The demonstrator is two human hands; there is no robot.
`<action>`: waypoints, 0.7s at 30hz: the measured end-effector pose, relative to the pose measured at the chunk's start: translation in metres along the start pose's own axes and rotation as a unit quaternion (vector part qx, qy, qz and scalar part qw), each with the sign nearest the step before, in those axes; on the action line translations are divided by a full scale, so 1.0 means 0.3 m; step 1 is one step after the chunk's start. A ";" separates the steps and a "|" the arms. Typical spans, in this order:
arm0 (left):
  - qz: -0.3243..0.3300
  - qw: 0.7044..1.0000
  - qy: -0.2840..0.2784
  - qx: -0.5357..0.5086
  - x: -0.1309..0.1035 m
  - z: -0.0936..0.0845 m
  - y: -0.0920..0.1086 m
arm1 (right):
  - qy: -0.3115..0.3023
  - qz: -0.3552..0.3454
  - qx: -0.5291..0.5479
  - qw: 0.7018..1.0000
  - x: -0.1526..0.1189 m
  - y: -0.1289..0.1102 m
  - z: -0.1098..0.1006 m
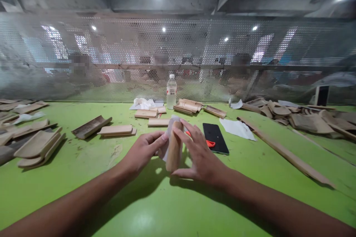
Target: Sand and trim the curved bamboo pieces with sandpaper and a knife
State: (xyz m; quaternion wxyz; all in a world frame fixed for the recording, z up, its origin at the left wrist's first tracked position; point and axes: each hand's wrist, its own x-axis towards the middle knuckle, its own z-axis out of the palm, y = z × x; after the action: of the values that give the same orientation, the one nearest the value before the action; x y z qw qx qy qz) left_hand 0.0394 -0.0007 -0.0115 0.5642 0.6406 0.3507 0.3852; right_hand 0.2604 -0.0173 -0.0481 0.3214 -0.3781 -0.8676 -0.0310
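A curved brown wooden piece [174, 152] is held upright above the green table, with a whitish sheet [168, 133] against its left side. My left hand [146, 148] pinches the sheet and the piece's left edge between thumb and fingers. On the other side, my right hand [198, 153] grips the wooden piece, fingers on its upper part and thumb near its bottom end. Behind my right hand lie a dark phone [215, 135] and an orange-handled tool [210, 143], partly hidden by the fingers.
Curved wooden pieces [39, 144] are stacked at left, with a larger pile [311, 118] at right. A long strip [286, 152] lies at right, near white paper [237, 129]. A bottle [171, 92] stands before a perforated screen [125, 44].
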 end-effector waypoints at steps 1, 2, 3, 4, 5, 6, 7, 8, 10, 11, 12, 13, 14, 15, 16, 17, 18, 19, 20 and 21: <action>0.017 1.000 -0.007 0.016 -0.007 0.005 0.013 | 0.002 0.026 0.023 0.999 0.000 0.000 -0.004; 0.037 0.999 -0.015 0.037 -0.015 0.011 0.025 | 0.004 0.053 0.049 0.997 -0.001 0.000 -0.008; 0.061 0.996 -0.024 0.058 -0.025 0.017 0.036 | 0.007 0.078 0.074 0.994 -0.002 -0.001 -0.011; 0.081 0.993 -0.034 0.080 -0.036 0.024 0.044 | 0.011 0.095 0.098 0.991 -0.003 -0.002 -0.014; 0.098 0.990 -0.042 0.096 -0.047 0.029 0.050 | 0.014 0.105 0.118 0.987 -0.005 -0.002 -0.017; 0.113 0.986 -0.053 0.108 -0.057 0.033 0.052 | 0.017 0.109 0.135 0.985 -0.006 -0.002 -0.018; 0.125 0.983 -0.066 0.115 -0.065 0.035 0.052 | 0.019 0.110 0.148 0.983 -0.008 -0.002 -0.018; 0.134 0.980 -0.079 0.121 -0.071 0.034 0.049 | 0.020 0.113 0.158 0.981 -0.009 -0.001 -0.018; 0.142 0.974 -0.106 0.138 -0.074 0.026 0.040 | 0.014 0.127 0.182 0.975 -0.010 0.001 -0.017; 0.141 0.972 -0.116 0.150 -0.071 0.020 0.034 | 0.011 0.138 0.200 0.970 -0.010 0.002 -0.016; 0.140 0.968 -0.128 0.166 -0.065 0.013 0.028 | 0.008 0.153 0.226 0.962 -0.010 0.001 -0.017; 0.143 0.962 -0.141 0.187 -0.057 0.007 0.022 | 0.004 0.169 0.259 0.951 -0.010 0.000 -0.018; 0.152 0.953 -0.156 0.211 -0.049 0.002 0.016 | 0.003 0.185 0.297 0.937 -0.009 -0.003 -0.019; 0.169 0.940 -0.174 0.239 -0.040 -0.001 0.010 | 0.003 0.200 0.335 0.921 -0.008 -0.007 -0.022; 0.192 0.926 -0.186 0.265 -0.031 -0.003 0.004 | 0.003 0.215 0.369 0.904 -0.008 -0.011 -0.024; 0.215 0.913 -0.192 0.289 -0.024 -0.003 -0.002 | 0.001 0.230 0.397 0.889 -0.007 -0.016 -0.027; 0.236 0.903 -0.188 0.307 -0.018 -0.003 -0.009 | -0.002 0.241 0.418 0.876 -0.006 -0.020 -0.029; 0.250 0.898 -0.173 0.318 -0.014 -0.002 -0.016 | -0.004 0.249 0.432 0.867 -0.005 -0.024 -0.031; 0.259 0.896 -0.155 0.326 -0.010 -0.001 -0.023 | -0.007 0.254 0.443 0.860 -0.004 -0.026 -0.032; 0.265 0.896 -0.135 0.330 -0.008 -0.002 -0.029 | -0.011 0.256 0.453 0.854 -0.004 -0.028 -0.033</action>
State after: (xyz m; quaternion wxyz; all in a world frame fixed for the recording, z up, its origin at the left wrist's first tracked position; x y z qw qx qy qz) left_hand 0.0376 -0.0016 -0.0203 0.2390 0.9051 0.1955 0.2923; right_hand 0.2606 -0.0268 -0.0395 0.4444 -0.3998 -0.6618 0.4524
